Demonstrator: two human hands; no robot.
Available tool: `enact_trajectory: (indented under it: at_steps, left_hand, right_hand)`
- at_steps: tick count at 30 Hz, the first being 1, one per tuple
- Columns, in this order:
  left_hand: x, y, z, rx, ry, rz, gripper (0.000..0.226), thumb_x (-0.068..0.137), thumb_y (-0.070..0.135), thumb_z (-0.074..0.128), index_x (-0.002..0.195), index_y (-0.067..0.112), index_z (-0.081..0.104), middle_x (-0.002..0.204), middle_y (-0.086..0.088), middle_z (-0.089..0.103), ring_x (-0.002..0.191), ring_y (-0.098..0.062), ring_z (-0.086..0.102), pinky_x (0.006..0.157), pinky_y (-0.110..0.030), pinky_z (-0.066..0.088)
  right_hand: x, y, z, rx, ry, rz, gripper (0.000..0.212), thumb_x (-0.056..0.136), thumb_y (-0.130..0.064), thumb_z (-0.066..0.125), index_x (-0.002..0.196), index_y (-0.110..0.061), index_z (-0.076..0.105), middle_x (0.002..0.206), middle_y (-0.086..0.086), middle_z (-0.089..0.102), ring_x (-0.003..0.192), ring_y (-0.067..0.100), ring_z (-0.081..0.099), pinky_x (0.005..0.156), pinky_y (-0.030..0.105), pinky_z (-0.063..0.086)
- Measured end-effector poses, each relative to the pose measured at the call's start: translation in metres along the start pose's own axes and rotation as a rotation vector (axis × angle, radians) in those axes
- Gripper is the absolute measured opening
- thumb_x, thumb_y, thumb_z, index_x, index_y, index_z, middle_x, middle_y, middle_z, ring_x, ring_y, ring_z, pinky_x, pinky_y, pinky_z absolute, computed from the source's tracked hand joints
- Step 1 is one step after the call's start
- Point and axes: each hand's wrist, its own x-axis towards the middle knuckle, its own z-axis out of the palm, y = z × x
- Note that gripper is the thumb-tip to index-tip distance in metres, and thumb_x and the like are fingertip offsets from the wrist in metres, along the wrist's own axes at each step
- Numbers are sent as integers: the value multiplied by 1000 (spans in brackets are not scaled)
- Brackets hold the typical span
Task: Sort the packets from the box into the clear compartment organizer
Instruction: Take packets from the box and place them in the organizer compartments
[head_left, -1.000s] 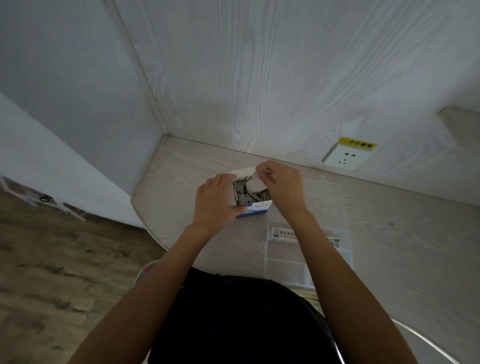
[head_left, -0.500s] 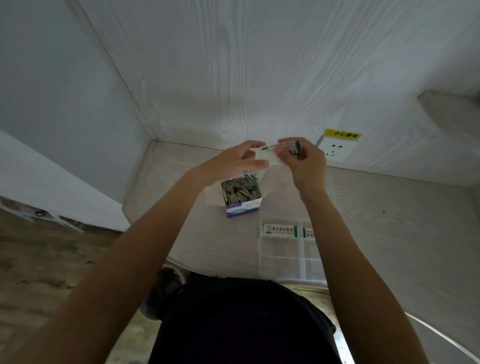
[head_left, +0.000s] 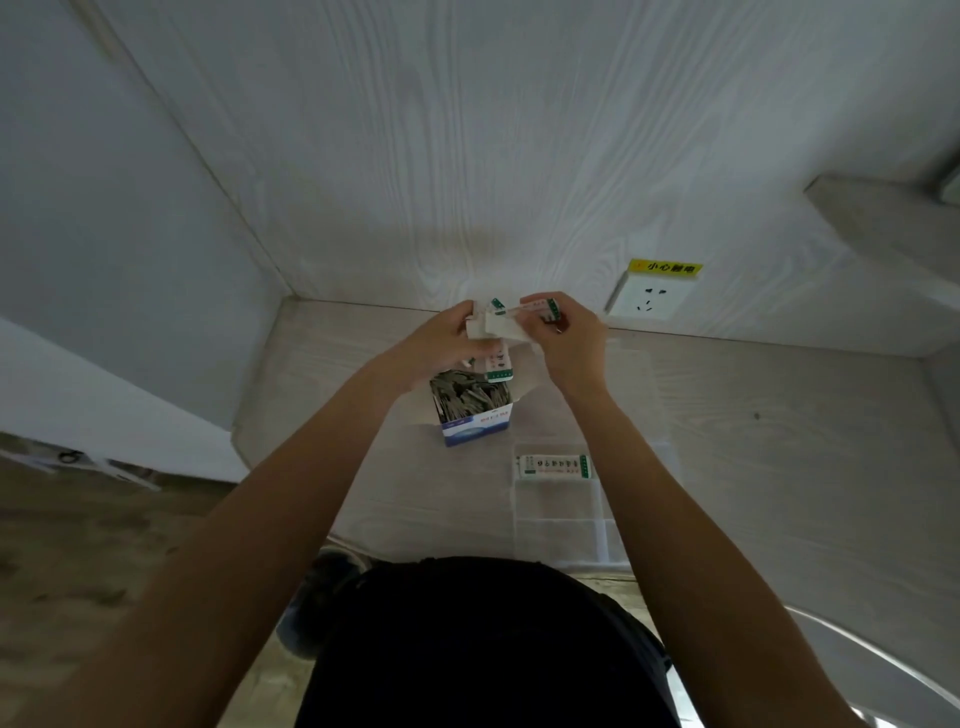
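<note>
- Left hand grips a bunch of flat white paper packets.
- Right hand pinches one thin packet.
- Open blue-and-white cardboard box stands on the pale woodgrain table.
- Clear plastic compartment organizer lies near-right.

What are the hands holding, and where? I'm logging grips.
Both hold white packets above the box: left hand grips a bunch mid-length, right hand pinches one packet near its green end.

I see both hands raised at frame centre above the open box: left hand holds packets, right hand pinches one; another packet lies in the organizer, lower right.
</note>
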Motion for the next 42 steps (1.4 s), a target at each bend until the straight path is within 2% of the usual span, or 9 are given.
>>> enact_trajectory:
  at_steps: [6,14,20,25,28,31,34,38,42]
  left_hand:
    - [-18,0,11,-431,-9,-89,27,99,27,40,119,10,47,102,-5,60,93,-20,62,72,-29,57]
    - [-43,-12,63,-394,92,-9,26,93,6,50,117,17,52,106,2,64,93,-14,64,73,-25,57]
    - [-54,-33,110,-360,71,62,28,93,1,49,118,12,44,105,0,58,93,-14,58,74,-24,54]
    - [-55,-60,146,-270,188,77,25,89,5,58,105,22,49,104,0,62,95,-16,62,71,-25,53]
    - [-59,-67,164,-266,190,75,28,89,4,57,108,22,49,103,4,63,90,-8,62,68,-20,54]
    - [-63,-78,174,-207,245,78,28,90,3,56,112,17,47,96,9,60,83,-3,61,63,-14,51]
    - [-64,-90,172,-149,364,47,24,89,5,58,107,16,47,93,4,58,83,-11,59,67,-19,53]
    - [-64,-93,162,-174,458,39,25,88,5,58,108,16,48,100,-2,57,84,-10,57,64,-16,53]
    - [-63,-89,152,-150,458,58,23,89,6,56,108,16,48,92,6,56,79,-4,56,65,-15,52]
  right_hand:
    - [-15,-1,-6,-43,-65,-98,16,85,-16,67,101,-12,69,92,-3,67,83,8,63,70,14,50]
    - [-59,9,-35,77,-20,3,23,86,-18,67,107,-22,60,96,-3,65,84,9,64,68,18,53]
    - [-98,23,-70,91,9,180,9,93,-24,56,100,-24,52,91,-1,62,63,10,66,46,27,53]
    - [-123,44,-91,63,51,187,5,94,-20,55,90,-22,57,86,-7,62,67,10,66,53,29,56]
    - [-131,56,-105,95,174,258,9,93,-15,57,85,-18,60,79,-7,64,69,8,63,61,28,55]
    - [-133,69,-134,264,357,367,15,91,-7,57,82,-18,61,73,1,66,60,11,63,56,23,52]
    - [-129,85,-155,99,371,396,13,89,-12,60,80,-21,62,70,-1,66,56,9,58,51,22,46]
    - [-119,96,-144,-238,146,429,11,87,-23,59,81,-18,67,75,-6,65,60,4,51,56,21,38]
    - [-114,97,-126,-428,27,454,17,86,-27,58,86,-14,70,80,2,66,67,14,53,54,23,36]
